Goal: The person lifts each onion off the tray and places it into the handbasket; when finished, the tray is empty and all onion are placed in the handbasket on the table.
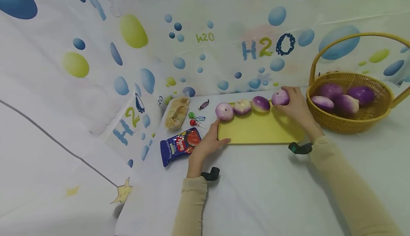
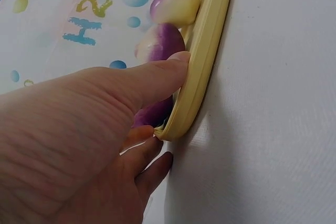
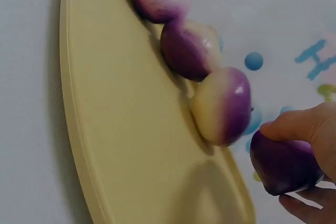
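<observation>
Fingers (image 3: 287, 126) of our right hand (image 1: 296, 105) curl round a purple-and-white turnip (image 1: 280, 97), and we hold it at the far edge of the yellow tray (image 1: 256, 131), towards the right; we cannot tell whether it touches the tray. Our left hand (image 1: 209, 140) is spread with its fingers fairly straight, touching the tray's near left corner, the thumb against the front rim. Three more turnips (image 1: 242, 106) sit in a row along the far side. On our white bench (image 1: 259, 189), a wicker basket (image 1: 349, 125) to the right holds other turnips (image 1: 361, 95), and a blue packet (image 1: 179, 146) lies beside our left hand.
</observation>
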Demonstrator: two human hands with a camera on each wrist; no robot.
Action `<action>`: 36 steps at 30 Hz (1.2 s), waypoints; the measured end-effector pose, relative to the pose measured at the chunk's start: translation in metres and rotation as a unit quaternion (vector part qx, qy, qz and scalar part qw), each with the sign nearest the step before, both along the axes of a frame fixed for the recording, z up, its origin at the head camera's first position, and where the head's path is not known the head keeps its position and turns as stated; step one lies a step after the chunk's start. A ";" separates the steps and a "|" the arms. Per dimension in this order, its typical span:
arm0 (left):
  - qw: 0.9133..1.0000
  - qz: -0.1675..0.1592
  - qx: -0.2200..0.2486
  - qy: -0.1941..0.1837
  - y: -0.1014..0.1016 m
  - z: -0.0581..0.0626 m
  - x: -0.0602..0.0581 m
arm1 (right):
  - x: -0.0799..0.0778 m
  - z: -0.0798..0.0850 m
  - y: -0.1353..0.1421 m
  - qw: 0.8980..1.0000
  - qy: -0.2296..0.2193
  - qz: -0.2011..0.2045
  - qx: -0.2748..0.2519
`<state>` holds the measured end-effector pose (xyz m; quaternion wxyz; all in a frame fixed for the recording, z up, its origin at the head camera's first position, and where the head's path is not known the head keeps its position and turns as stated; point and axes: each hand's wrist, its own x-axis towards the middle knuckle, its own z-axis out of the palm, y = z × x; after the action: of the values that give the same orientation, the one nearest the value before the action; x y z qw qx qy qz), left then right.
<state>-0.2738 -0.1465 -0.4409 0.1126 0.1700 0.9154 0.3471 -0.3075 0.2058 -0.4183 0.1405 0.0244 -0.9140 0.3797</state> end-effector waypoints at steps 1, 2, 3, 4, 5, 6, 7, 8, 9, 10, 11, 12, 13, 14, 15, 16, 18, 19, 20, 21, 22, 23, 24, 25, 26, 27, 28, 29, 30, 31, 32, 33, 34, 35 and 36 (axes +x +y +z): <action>1.000 -0.002 0.001 0.000 0.000 0.000 -0.001 | 0.004 0.003 0.001 1.000 0.007 -0.004 0.002; 1.000 -0.004 0.001 0.000 -0.001 0.001 -0.001 | 0.007 0.006 0.002 1.000 0.014 -0.008 0.007; 1.000 -0.005 0.002 0.000 -0.001 0.001 -0.001 | 0.012 0.010 0.002 1.000 0.020 -0.012 0.009; 1.000 -0.006 0.002 0.001 -0.002 0.001 -0.002 | 0.017 0.014 0.003 1.000 0.027 -0.014 0.007; 1.000 -0.008 0.001 0.002 -0.003 0.000 -0.003 | 0.022 0.018 0.004 0.999 0.032 -0.017 0.006; 1.000 -0.008 0.002 0.002 -0.004 0.000 -0.003 | 0.027 0.023 0.006 0.999 0.037 -0.019 0.005; 1.000 -0.007 0.003 0.003 -0.005 0.000 -0.003 | 0.031 0.027 0.008 0.999 0.046 -0.021 0.003; 1.000 -0.006 0.004 0.003 -0.006 -0.001 -0.004 | 0.035 0.032 0.010 0.998 0.054 -0.021 0.001; 1.000 -0.005 0.005 0.002 -0.006 -0.001 -0.004 | 0.039 0.037 0.013 0.998 0.061 -0.022 -0.003; 1.000 -0.004 0.005 0.001 -0.007 -0.002 -0.005 | 0.042 0.042 0.017 0.997 0.068 -0.022 -0.006; 1.000 -0.003 0.006 0.000 -0.008 -0.002 -0.005 | 0.045 0.047 0.020 0.997 0.076 -0.025 -0.011; 1.000 -0.002 0.005 -0.002 -0.009 -0.003 -0.005 | 0.049 0.052 0.024 0.996 0.082 -0.029 -0.017; 1.000 -0.002 0.005 -0.002 -0.010 -0.003 -0.005 | 0.052 0.056 0.028 0.995 0.086 -0.038 -0.020; 1.000 -0.001 0.005 -0.003 -0.011 -0.003 -0.005 | 0.056 0.060 0.032 0.995 0.088 -0.048 -0.026; 1.000 -0.002 0.007 -0.003 -0.012 -0.003 -0.005 | 0.059 0.063 0.036 0.994 0.089 -0.060 -0.034; 1.000 -0.003 0.006 -0.001 -0.012 -0.003 -0.005 | 0.063 0.066 0.041 0.992 0.088 -0.072 -0.044; 1.000 -0.007 0.005 0.001 -0.014 -0.004 -0.004 | 0.070 0.070 0.049 0.990 0.084 -0.099 -0.059; 1.000 -0.008 0.007 0.001 -0.015 -0.004 -0.004 | 0.074 0.072 0.053 0.988 0.084 -0.113 -0.061; 1.000 -0.010 0.007 0.001 -0.016 -0.004 -0.003 | 0.077 0.074 0.058 0.986 0.089 -0.122 -0.068; 1.000 -0.012 0.006 0.000 -0.018 -0.003 -0.002 | 0.080 0.076 0.062 0.984 0.091 -0.133 -0.070; 1.000 -0.013 0.005 -0.001 -0.020 -0.003 -0.001 | 0.082 0.078 0.066 0.983 0.093 -0.141 -0.069; 1.000 -0.011 0.004 -0.002 -0.022 -0.002 0.000 | 0.085 0.079 0.070 0.982 0.089 -0.151 -0.067; 1.000 -0.007 0.004 -0.002 -0.026 -0.001 0.001 | 0.086 0.081 0.073 0.981 0.086 -0.158 -0.067; 1.000 -0.002 0.002 -0.003 -0.030 0.000 0.002 | 0.087 0.083 0.075 0.981 0.080 -0.165 -0.070; 1.000 0.003 0.002 -0.002 -0.034 0.001 0.003 | 0.088 0.084 0.077 0.980 0.075 -0.170 -0.073; 1.000 0.008 0.002 -0.002 -0.038 0.002 0.004 | 0.088 0.085 0.078 0.979 0.070 -0.177 -0.076; 1.000 0.014 0.002 0.000 -0.042 0.003 0.005 | 0.088 0.086 0.079 0.978 0.064 -0.183 -0.080; 1.000 0.018 0.003 0.000 -0.046 0.004 0.005 | 0.088 0.087 0.079 0.976 0.060 -0.191 -0.083; 1.000 0.019 0.006 0.001 -0.049 0.005 0.006 | 0.087 0.088 0.080 0.975 0.058 -0.198 -0.086; 1.000 0.020 0.009 0.001 -0.052 0.007 0.006 | 0.087 0.088 0.081 0.973 0.056 -0.206 -0.087; 1.000 0.019 0.012 0.001 -0.055 0.008 0.007 | 0.087 0.088 0.081 0.972 0.052 -0.213 -0.085; 1.000 0.018 0.013 0.001 -0.058 0.008 0.008 | 0.087 0.088 0.083 0.971 0.048 -0.217 -0.083; 1.000 0.018 0.014 0.000 -0.060 0.008 0.008 | 0.087 0.087 0.084 0.971 0.037 -0.220 -0.081; 1.000 0.017 0.014 -0.001 -0.062 0.009 0.009 | 0.086 0.086 0.084 0.972 0.026 -0.221 -0.077; 1.000 0.017 0.013 -0.001 -0.064 0.009 0.009 | 0.086 0.084 0.085 0.972 0.014 -0.220 -0.076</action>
<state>-0.2647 -0.2102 -0.4324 0.1052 0.1550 0.9136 0.3609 -0.2214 0.2907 -0.3340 0.2346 -0.1830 -0.8636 0.4072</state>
